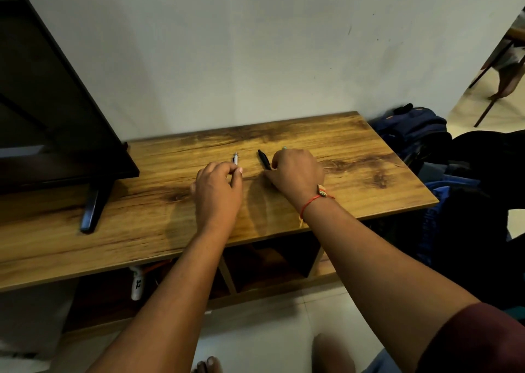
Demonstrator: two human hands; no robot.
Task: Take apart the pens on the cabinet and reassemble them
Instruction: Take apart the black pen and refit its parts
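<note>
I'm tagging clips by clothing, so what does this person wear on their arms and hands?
Both forearms are bare. The right wrist carries a thin red thread bracelet with a small charm. A dark maroon sleeve covers the right upper arm. No rings show on the left hand or right hand.

Low yellow-brown wood-grain cabinet (355,151) sits against plain off-white wall (255,45). Black flat-screen TV (42,102) on cabinet's left end. Dark blue fabric backpacks (412,131) piled right of cabinet. Pale glossy tiled floor (270,330) in front. Light dim, warm.

Wood-grain cabinet (355,173) top with soft sheen, glossy black television (42,102), matt wall (255,45)
</note>
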